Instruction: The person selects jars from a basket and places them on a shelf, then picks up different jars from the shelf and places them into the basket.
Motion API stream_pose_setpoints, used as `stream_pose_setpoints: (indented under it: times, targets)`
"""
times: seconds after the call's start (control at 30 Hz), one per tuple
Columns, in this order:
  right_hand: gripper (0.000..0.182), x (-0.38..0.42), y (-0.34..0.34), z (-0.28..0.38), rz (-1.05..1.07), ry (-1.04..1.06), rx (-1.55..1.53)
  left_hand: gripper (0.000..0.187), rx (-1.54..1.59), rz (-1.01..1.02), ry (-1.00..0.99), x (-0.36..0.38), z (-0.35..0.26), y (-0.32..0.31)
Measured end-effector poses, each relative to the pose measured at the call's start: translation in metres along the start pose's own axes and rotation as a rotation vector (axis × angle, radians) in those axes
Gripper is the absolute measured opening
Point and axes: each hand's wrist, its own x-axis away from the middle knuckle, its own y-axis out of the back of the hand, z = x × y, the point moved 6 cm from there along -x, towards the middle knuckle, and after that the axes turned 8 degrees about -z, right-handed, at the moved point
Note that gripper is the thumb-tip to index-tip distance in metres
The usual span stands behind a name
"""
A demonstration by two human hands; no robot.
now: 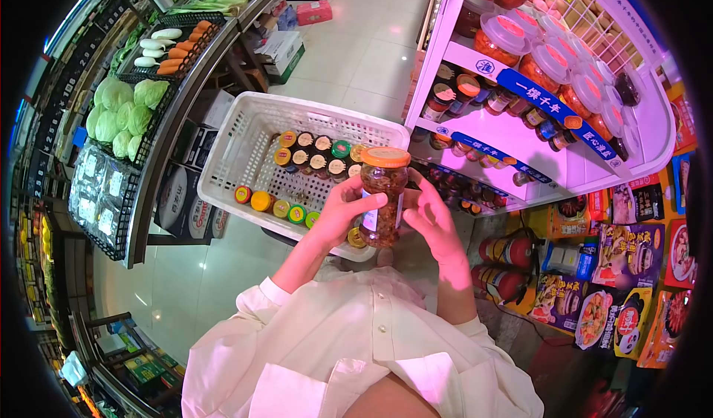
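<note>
The left hand gripped an orange-lidded cylindrical glass jar of dark contents, the right hand curved just beside it, contact unclear, while a white perforated plastic basket stood beyond the hands, leftward.

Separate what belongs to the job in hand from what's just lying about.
Job in hand:
clear glass jar with orange lid, held in the left hand, right hand beside it
white perforated plastic crate holding round-lidded jars
probably the white, pink-lit shelving

Just lying about:
round pale-green cabbages
orange tapered carrots
red cylinders
</note>
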Motion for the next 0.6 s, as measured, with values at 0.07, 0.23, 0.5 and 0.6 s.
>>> stream_pose_setpoints:
  times: [0.07,0.23,0.5,0.6]
  targets:
    - [0.066,0.005,0.006,0.004,-0.108,0.025,0.045,0.044,0.005,0.009,-0.040,0.000,-0.003,-0.004]
    - [0.065,0.012,-0.002,0.013,-0.197,0.136,0.044,0.057,-0.181,-0.021,-0.242,0.001,-0.002,-0.007]
    - [0.079,0.022,-0.023,0.020,-0.386,0.382,0.268,0.073,-0.514,-0.210,-0.703,0.017,0.004,-0.035]
    - [0.074,0.020,-0.017,0.019,-0.423,0.353,0.171,0.075,-0.643,-0.232,-0.801,0.021,0.004,-0.041]
